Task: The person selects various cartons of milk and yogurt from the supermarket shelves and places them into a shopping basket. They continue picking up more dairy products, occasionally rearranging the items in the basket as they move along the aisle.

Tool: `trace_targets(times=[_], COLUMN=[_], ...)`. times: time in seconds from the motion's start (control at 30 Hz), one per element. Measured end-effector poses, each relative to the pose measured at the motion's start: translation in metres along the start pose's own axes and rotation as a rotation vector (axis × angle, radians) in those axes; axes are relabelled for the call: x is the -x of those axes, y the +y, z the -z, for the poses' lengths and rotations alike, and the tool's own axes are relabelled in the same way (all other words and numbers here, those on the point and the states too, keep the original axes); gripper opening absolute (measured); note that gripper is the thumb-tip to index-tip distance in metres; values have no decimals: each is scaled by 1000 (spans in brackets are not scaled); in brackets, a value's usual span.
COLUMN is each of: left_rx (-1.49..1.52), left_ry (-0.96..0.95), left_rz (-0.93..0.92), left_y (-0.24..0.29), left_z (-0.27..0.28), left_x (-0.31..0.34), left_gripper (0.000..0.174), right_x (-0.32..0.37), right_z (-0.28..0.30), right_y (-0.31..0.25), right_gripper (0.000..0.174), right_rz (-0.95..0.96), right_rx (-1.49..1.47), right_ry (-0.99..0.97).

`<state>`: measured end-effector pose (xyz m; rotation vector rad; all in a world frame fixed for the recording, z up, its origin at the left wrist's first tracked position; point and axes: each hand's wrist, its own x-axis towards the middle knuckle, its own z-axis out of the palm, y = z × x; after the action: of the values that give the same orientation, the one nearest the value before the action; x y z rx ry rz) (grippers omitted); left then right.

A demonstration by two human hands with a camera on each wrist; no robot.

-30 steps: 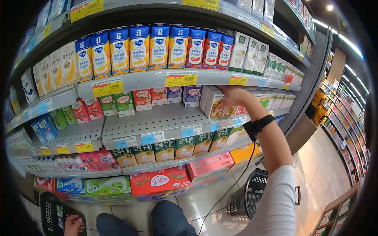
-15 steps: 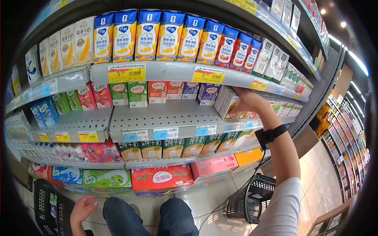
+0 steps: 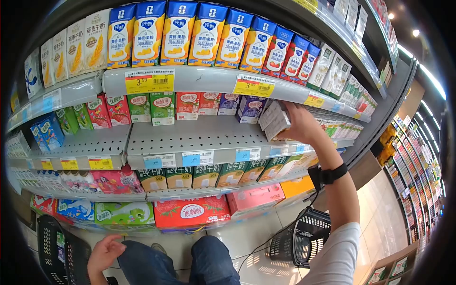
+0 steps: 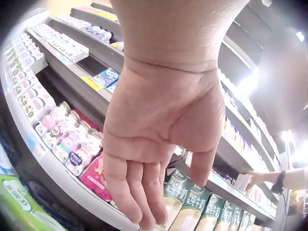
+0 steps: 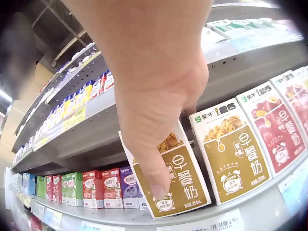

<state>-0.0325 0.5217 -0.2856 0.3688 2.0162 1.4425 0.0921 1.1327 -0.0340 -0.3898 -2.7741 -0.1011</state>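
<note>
Left grip (image 3: 105, 254) lower left of head view, fingers loose, holding nothing, just beside black basket (image 3: 57, 251) | right grip (image 3: 300, 124) right of centre, clasping brown milk carton (image 3: 274, 122), thumb on its front | carton tilted outward at middle shelf (image 3: 190, 135) edge, just beside matching carton (image 5: 236, 154) standing upright in the row

"早餐奶" on brown carton (image 5: 185, 179); "3.99" on yellow shelf tag (image 3: 149, 81)
</note>
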Motion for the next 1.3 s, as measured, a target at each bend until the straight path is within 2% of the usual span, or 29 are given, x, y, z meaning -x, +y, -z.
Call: trace_targets(times=[0.03, 0.1, 0.13, 0.17, 0.2, 0.23, 0.27, 0.33, 0.4, 0.47, 0.5, 0.53, 0.57, 0.6, 0.63, 0.67, 0.73, 0.77, 0.8, 0.83, 0.9, 0.93, 0.97, 1.0, 1.03, 1.1, 1.13, 1.2, 1.3], left_rx=[-19, 7, 34, 36, -36, -111, -113, -346, -434, -512, -512, -518, -521, -518, -481, -444, -391, -354, -318, -318, -179, -177, 79, 332, 401, 490, 576, 545, 607], left_ry=[-23, -59, -92, -97, -143, -190, -196, -122, -30, 60, 51, 116, 185, 185, 250, 317, 338, 296, 255, 258, 52, 55, -116, -278, -330, -335, -342, -313, -290], left_rz=[-13, -14, -17, -20, -121, -222, -227, -489, -774, -1161, -1164, -1241, -1318, -1322, -1352, -1379, -1366, -1324, -1282, -1279, -1138, -1134, -985, -826, -776, -714, -655, -708, -645], left_y=[5, 17, 25, 32, 41, 51, 65, 95, 109, 119, 123, 128, 132, 134, 134, 133, 130, 126, 123, 121, 115, 109, 101, 91, 77, 68, 65, 57, 54], left_z=[-4, -14, -20, -28, -37, -46, -59, -88, -118, -146, -161, -177, -189, -198, -206, -212, -215, -214, -211, -208, -199, -196, -194, -193, -187, -177, -172, -164, -153], left_x=[1, 2, 1, -1, -4, -7, -8, -9, -19, -30, -30, -29, -29, -31, -33, -36, -39, -39, -40, -42, -45, -46, -48, -50, -53, -45, -44, -41, -29], left_gripper=[39, 41, 42, 42, 46, 50, 50, 62, 76, 101, 101, 107, 114, 114, 106, 99, 98, 100, 102, 102, 107, 107, 109, 111, 116, 117, 118, 118, 117], right_x=[4, 17, 23, 29, 36, 47, 60, 86, 111, 133, 140, 145, 151, 157, 161, 165, 168, 165, 160, 154, 134, 119, 108, 96, 85, 67, 57, 42, 16], right_z=[-2, -7, -12, -18, -23, -24, -27, -33, -22, -7, -9, -11, -14, -17, -20, -24, -29, -26, -23, -18, -6, 2, -2, 2, 6, 3, 1, -4, -5], right_y=[-3, -10, -11, -12, -16, -28, -36, -50, -90, -131, -145, -158, -169, -179, -187, -194, -204, -202, -198, -192, -158, -133, -99, -75, -54, -13, 4, 28, 50], right_gripper=[103, 89, 89, 82, 76, 61, 61, 60, 62, 67, 68, 68, 68, 71, 74, 74, 80, 90, 90, 96, 113, 110, 111, 108, 106, 104, 104, 103, 106], right_rz=[-1, 239, 236, 320, 403, 435, 429, 518, 473, 429, 447, 465, 461, 452, 443, 445, 407, 438, 440, 432, 459, 552, 545, 405, 265, 152, 157, 75, 94], right_rx=[3, 93, 97, 197, 297, 272, 278, 238, 122, -130, -241, -352, -348, -438, -528, -527, -605, -596, -598, -687, -765, -646, -568, -385, -203, 61, 60, 217, 196], right_ry=[0, 247, 246, 342, 438, 546, 547, 783, 781, 568, 497, 426, 427, 334, 238, 234, 180, 116, 113, -47, -411, -353, -262, -160, -56, 32, 36, 53, 34])
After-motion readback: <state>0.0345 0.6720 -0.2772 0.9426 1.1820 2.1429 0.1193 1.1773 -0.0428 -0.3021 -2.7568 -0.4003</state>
